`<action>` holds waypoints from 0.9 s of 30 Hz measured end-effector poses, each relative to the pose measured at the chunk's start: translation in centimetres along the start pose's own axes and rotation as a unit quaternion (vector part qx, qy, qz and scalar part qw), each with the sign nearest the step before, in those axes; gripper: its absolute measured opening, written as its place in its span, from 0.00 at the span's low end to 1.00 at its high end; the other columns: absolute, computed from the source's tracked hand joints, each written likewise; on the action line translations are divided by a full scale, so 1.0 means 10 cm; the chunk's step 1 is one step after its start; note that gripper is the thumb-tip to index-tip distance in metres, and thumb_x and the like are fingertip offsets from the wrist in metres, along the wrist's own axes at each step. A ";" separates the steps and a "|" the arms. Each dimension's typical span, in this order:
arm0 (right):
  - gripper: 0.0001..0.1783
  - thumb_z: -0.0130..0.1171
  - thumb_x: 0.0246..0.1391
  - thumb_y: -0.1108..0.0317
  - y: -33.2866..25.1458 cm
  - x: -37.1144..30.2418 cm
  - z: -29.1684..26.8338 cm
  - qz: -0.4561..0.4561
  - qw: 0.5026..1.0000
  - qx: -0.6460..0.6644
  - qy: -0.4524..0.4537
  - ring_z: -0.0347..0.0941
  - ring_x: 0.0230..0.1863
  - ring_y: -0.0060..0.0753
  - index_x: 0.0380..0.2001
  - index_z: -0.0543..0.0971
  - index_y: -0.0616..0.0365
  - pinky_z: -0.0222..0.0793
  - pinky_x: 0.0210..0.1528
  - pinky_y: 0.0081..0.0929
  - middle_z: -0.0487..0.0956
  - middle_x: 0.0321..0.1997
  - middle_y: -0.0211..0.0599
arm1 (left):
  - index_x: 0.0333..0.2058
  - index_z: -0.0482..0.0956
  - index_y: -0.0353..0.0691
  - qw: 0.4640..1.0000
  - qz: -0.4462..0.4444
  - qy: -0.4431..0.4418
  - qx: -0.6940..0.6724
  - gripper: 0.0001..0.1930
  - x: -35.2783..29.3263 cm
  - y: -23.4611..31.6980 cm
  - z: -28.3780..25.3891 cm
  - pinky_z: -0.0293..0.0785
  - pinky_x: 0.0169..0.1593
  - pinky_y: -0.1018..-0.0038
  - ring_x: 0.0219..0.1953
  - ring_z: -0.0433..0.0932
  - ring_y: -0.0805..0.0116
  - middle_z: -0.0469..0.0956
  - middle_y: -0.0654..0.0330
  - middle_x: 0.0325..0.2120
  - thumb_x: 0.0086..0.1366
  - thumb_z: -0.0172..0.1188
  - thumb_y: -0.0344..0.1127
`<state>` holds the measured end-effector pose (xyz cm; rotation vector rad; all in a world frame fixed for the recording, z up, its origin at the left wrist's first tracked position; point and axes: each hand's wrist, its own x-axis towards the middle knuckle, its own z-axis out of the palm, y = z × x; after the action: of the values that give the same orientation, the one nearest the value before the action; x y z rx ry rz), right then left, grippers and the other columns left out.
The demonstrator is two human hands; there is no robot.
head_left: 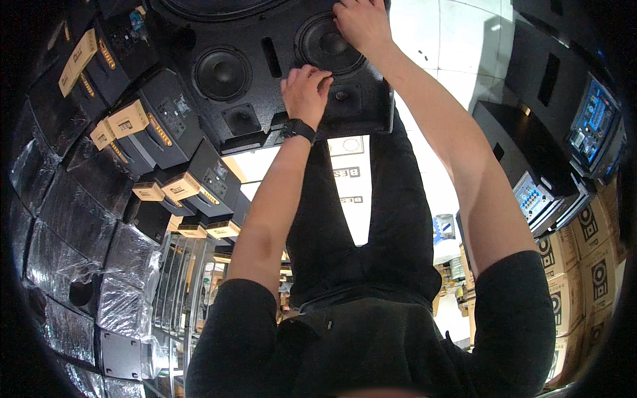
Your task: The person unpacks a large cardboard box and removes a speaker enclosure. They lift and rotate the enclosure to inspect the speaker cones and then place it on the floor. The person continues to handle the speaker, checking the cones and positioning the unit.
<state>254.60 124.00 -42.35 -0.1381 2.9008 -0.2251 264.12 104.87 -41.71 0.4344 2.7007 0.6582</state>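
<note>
A large black speaker cabinet [279,99] lies in front of me with its drivers facing up. My left hand [306,96] rests at the lower left rim of a round speaker driver [325,45]. Its fingers are bent and close to the thumb; what they pinch, if anything, is too small to make out. At that driver's upper right rim is my right hand [363,25], fingers bent together, their tips partly hidden. A second round driver [221,73] sits to the left. Small square-framed tweeters [241,119] lie nearer me.
Stacked black speakers [169,116] with cardboard pieces [128,118] stand at left, above film-wrapped boxes [126,292]. A wire rack [178,282] is lower left. At right stand black cabinets with blue-lit panels [587,119] and printed cartons [597,275]. Pale floor [444,40] shows beyond my right arm.
</note>
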 end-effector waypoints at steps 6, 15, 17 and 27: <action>0.10 0.52 0.56 0.66 -0.01 -0.02 0.03 -0.037 0.996 -0.062 0.043 0.72 0.47 0.36 0.33 0.84 0.52 0.63 0.51 0.43 0.77 0.39 0.32 | 0.33 0.90 0.56 0.971 0.214 -0.105 0.035 0.06 0.40 -0.38 -0.11 0.67 0.48 0.65 0.45 0.74 0.68 0.80 0.74 0.35 0.57 0.70 0.44; 0.10 0.53 0.56 0.65 -0.03 -0.06 0.06 -0.024 0.996 -0.069 0.059 0.72 0.45 0.35 0.33 0.84 0.51 0.62 0.49 0.44 0.77 0.38 0.30 | 0.27 0.88 0.54 0.962 0.238 -0.131 0.036 0.04 0.52 -0.30 -0.10 0.66 0.49 0.63 0.47 0.73 0.67 0.81 0.75 0.33 0.52 0.71 0.42; 0.10 0.52 0.56 0.66 -0.01 -0.07 0.05 -0.025 0.995 -0.076 0.058 0.72 0.46 0.35 0.34 0.83 0.51 0.63 0.49 0.43 0.77 0.39 0.31 | 0.27 0.88 0.54 0.959 0.241 -0.139 0.054 0.04 0.54 -0.28 -0.11 0.66 0.50 0.63 0.48 0.73 0.67 0.81 0.76 0.34 0.51 0.71 0.42; 0.09 0.60 0.56 0.62 0.00 -0.46 0.19 0.145 0.988 -0.038 0.039 0.73 0.47 0.38 0.38 0.83 0.50 0.63 0.50 0.45 0.78 0.40 0.29 | 0.28 0.87 0.57 0.892 0.370 -0.200 0.166 0.04 0.91 -0.52 -0.44 0.65 0.52 0.66 0.49 0.71 0.72 0.80 0.79 0.36 0.51 0.70 0.42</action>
<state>259.50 124.21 -43.19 0.2854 2.9597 -0.0701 253.11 102.07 -42.69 1.5427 2.1914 0.2174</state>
